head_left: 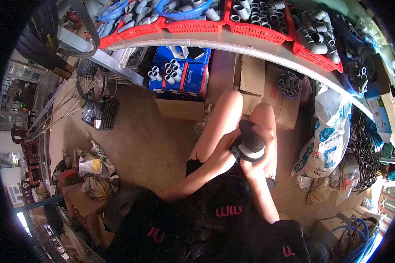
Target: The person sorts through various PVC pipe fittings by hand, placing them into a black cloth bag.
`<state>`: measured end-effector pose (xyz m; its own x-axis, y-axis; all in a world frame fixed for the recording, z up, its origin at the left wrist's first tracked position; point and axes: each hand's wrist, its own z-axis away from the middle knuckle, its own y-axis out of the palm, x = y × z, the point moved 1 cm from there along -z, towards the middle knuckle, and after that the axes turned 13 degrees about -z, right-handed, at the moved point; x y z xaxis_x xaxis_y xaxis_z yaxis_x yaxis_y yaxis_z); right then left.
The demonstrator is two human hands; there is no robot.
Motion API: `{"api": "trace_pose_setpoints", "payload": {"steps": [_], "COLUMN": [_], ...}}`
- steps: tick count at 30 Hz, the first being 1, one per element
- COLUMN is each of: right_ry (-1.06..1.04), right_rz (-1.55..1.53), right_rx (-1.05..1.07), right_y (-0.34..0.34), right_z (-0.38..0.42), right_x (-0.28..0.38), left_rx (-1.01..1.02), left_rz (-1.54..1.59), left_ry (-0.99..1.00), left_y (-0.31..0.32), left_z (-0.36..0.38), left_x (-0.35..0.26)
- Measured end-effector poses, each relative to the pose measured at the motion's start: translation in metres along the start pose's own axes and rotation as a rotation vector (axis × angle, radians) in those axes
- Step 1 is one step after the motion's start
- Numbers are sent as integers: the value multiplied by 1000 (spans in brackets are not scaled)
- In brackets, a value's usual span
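Between my bare knees is a dark, rounded, cylinder-like object with a pale band near its lower end. Its exact kind I cannot make out. My right hand wraps round its right side and lower end, with the fingers curled. From the left, my left hand grips its lower left side. Part of the object is hidden by my fingers and lies in shadow.
Red baskets of grey pipe fittings line the shelf ahead. Below stand blue boxes with white fittings on top. A white sack and black tubing are at the right. Crumpled bags lie at the left.
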<state>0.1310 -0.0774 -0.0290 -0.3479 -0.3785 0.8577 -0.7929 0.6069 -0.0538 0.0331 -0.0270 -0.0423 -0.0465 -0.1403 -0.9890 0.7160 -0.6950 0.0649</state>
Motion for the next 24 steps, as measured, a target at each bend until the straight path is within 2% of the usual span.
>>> {"api": "trace_pose_setpoints", "payload": {"steps": [2, 3, 4, 5, 7, 8, 9, 10, 11, 12, 13, 14, 15, 16, 17, 19, 20, 23, 24], "right_ry": [-26, 94, 97, 99, 216, 343, 351, 411, 309, 205, -15, -91, -169, -133, -79, -82, -44, 25, 161], "right_rz": [116, -27, -21, -17, -171, -203, -168, -137, -76, -16, -127, -68, -8, -90, -69, 29, -95, -148, -225], "right_rx": [-55, -164, -179, -193, -311, -550, -425, -402, -344, -292, -82, 40, 162, 39, 46, 55, 55, -177, -215], "right_y": [2, 4, 4, 3, 2, 7, -2, -3, -2, 0, -1, 5, 14, 17, 15, 15, 18, 25, 27], "right_z": [-6, -5, -8, -10, -5, 7, 6, 6, 8, 9, 7, 3, 0, 7, 9, 5, 6, 3, -2], "right_x": [-1, -6, -7, -9, -22, -24, -25, -26, -19, -9, -7, -6, -4, -5, -6, -5, -11, -19, -21], "left_rx": [-59, -98, -146, -177, -69, -12, -27, -115, -203, -179, -156, -75, -153, -75, -4, -164, -238, -98, -145], "left_rz": [-260, -424, -590, -729, -272, -41, 78, 164, 250, 314, 378, 490, 1411, 1031, 645, 320, 155, -271, -317], "left_ry": [-20, 36, 85, 217, -79, -225, -192, -199, -206, -215, -223, -150, -464, -234, -11, 13, 22, 59, 85], "left_y": [0, -1, -2, -2, -6, -7, -7, -6, -5, -11, -16, -13, -5, -10, -15, -14, -14, -28, -31], "left_z": [-1, -1, -1, -2, -4, -4, -4, -5, -6, -7, -9, -6, 0, -2, -4, 1, 3, 3, 4], "left_x": [-12, -8, -4, 0, -2, -4, 7, 2, -3, 9, 16, 19, 24, 27, 28, 23, 16, 7, 15]}}
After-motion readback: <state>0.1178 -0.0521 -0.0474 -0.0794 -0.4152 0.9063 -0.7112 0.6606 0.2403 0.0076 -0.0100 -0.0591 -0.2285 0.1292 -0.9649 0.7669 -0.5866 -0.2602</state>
